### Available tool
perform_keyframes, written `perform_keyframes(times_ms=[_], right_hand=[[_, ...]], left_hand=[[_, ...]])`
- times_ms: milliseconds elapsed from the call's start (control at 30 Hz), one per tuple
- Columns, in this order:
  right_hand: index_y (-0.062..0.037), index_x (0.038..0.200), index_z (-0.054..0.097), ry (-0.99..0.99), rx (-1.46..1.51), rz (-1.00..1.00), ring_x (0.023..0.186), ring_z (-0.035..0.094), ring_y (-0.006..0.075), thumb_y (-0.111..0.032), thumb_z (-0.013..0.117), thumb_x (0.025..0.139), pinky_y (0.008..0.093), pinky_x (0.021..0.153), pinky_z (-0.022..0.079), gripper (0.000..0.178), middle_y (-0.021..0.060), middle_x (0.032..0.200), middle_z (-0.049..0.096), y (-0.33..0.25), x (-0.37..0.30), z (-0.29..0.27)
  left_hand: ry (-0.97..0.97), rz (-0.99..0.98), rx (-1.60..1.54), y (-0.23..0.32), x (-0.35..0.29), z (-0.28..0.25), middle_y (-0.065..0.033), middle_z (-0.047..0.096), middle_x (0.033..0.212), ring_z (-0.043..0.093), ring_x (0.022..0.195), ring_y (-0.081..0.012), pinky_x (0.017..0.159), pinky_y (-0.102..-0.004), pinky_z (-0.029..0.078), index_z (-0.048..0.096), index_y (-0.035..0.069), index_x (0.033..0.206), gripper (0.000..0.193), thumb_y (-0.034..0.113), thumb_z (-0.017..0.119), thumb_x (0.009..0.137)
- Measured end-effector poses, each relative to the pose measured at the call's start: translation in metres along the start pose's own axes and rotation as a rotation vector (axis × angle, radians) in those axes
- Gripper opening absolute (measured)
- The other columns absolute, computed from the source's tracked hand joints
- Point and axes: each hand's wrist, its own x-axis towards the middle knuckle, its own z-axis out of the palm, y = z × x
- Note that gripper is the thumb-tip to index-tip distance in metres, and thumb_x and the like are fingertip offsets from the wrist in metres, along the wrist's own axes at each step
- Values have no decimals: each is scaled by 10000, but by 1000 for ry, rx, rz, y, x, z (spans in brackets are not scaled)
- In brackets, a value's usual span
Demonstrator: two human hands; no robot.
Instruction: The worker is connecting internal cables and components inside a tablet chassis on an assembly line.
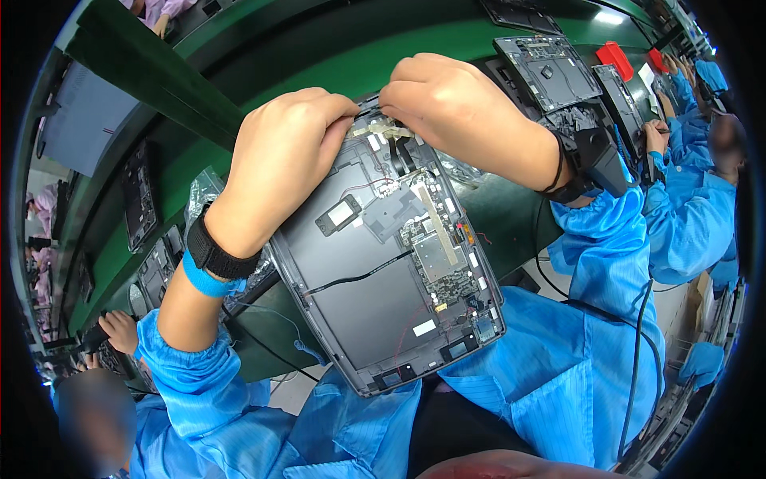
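An opened tablet housing (327,263), dark grey with its insides showing, lies tilted in front of me, its near end close to my body. A circuit board (437,259) runs down its right side, and a black cable (359,276) crosses the middle. At the far end my left hand (291,132) pinches the top edge, fingers pressed together. Beside it my right hand (431,92) is closed on the same edge, near two short black flat cables (401,156). The fingertips of both hands are mostly hidden behind the hands and the edge.
More opened tablets (546,72) lie at the right on the green bench (335,48); another tablet (140,195) is at the left. A red tray (614,61) stands far right. Co-workers in blue sit on both sides. A green post (152,68) rises at upper left. Loose cords (638,367) hang at right.
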Motion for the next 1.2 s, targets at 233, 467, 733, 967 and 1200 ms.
perform_keyframes(times_ms=[233,467,733,967,1200], right_hand=[[-20,745,597,-35,-107,34,769,560,305,-66,684,725,400,668,484,100,114,753,533,-10,10,-3],[-13,722,584,-86,-68,84,777,618,317,-83,666,764,409,696,502,115,138,781,589,10,21,3],[-8,720,576,-260,-37,-80,721,623,319,-112,655,781,408,667,511,144,132,704,588,11,23,-3],[-6,750,587,-193,98,-171,764,609,296,-93,659,762,388,674,509,114,111,738,587,26,18,-3],[-22,800,630,-110,-29,-139,729,615,284,-82,679,722,382,645,513,110,104,724,589,11,13,1]], left_hand=[[47,-27,44,2,2,8,-85,642,743,626,682,-262,605,-358,496,678,41,779,84,123,694,777],[95,-36,22,-3,3,17,-73,608,681,619,653,-266,559,-375,474,631,53,692,166,175,716,768],[77,50,128,1,6,12,-73,591,666,604,621,-260,552,-370,471,637,50,709,126,139,709,762],[105,-17,-60,1,3,13,-90,647,798,631,702,-251,631,-330,501,699,33,931,153,57,692,780],[87,-15,-124,-8,1,18,-82,659,779,635,769,-268,675,-364,505,719,40,847,99,102,687,778]])
